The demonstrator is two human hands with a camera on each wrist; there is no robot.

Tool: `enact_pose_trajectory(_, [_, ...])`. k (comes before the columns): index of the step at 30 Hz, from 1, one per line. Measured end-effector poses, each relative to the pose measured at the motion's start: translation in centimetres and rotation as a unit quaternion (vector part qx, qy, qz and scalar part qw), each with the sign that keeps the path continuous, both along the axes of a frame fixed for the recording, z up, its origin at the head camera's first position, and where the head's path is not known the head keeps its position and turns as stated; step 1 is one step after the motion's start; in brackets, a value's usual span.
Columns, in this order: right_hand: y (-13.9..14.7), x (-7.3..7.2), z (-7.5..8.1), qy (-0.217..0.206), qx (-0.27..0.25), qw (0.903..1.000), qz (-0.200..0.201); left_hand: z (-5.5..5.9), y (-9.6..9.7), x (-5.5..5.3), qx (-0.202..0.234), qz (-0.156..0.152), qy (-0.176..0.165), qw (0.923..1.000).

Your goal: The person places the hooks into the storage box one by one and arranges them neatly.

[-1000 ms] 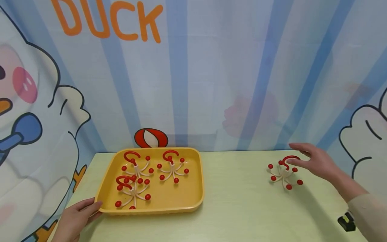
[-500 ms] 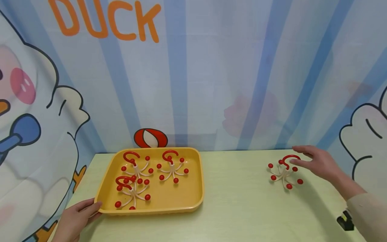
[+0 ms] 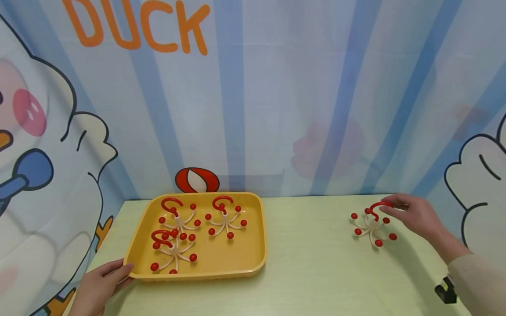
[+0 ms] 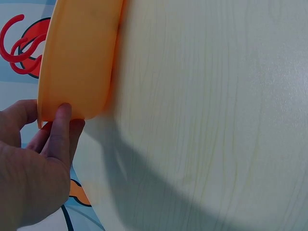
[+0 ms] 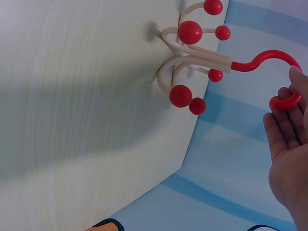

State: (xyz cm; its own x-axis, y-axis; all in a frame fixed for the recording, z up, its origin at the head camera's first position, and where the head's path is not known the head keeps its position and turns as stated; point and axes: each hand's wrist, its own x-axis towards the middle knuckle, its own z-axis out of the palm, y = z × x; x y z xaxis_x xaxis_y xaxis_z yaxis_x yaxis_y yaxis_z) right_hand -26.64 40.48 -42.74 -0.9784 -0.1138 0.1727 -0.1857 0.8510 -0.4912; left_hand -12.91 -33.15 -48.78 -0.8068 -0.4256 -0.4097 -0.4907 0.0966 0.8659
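My right hand (image 3: 417, 217) pinches the red hooked handle of a claw massager (image 3: 371, 226) between thumb and fingers. This massager stands at the table's right, its pale bent legs tipped with red balls. In the right wrist view, the fingers (image 5: 285, 122) lie around the hook's curved end. At the left, my left hand (image 3: 99, 283) grips the near corner of a yellow tray (image 3: 231, 267). Its thumb lies over the rim, and the fingers (image 4: 60, 132) press the outer wall. Three matching massagers, including one at the tray's near left (image 3: 174, 251), stand inside with hooks up.
Behind the pale wooden table (image 3: 308, 259) hangs a striped blue curtain (image 3: 269, 109) with cartoon prints, close to the table's back edge. A small black object (image 3: 446, 290) shows beside the right sleeve (image 3: 474, 278).
My right hand has drawn its thumb and fingers together on the massager's hook, where it hovered beside it before. The left hand and tray have not moved.
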Motion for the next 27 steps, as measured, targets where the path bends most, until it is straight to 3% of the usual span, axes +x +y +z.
enact_pose_trajectory(16, [-1.3, 0.3, 0.0, 0.010, -0.030, 0.9994, -0.017, -0.3, -0.2, -0.1, -0.001, 0.001, 0.007, 1.0000])
enact_pose_trajectory(27, [-3.8, 0.8, 1.5, 0.007, -0.056, 0.9983, -0.013, -0.3, -0.3, 0.0, 0.011, -0.005, 0.012, 0.9999])
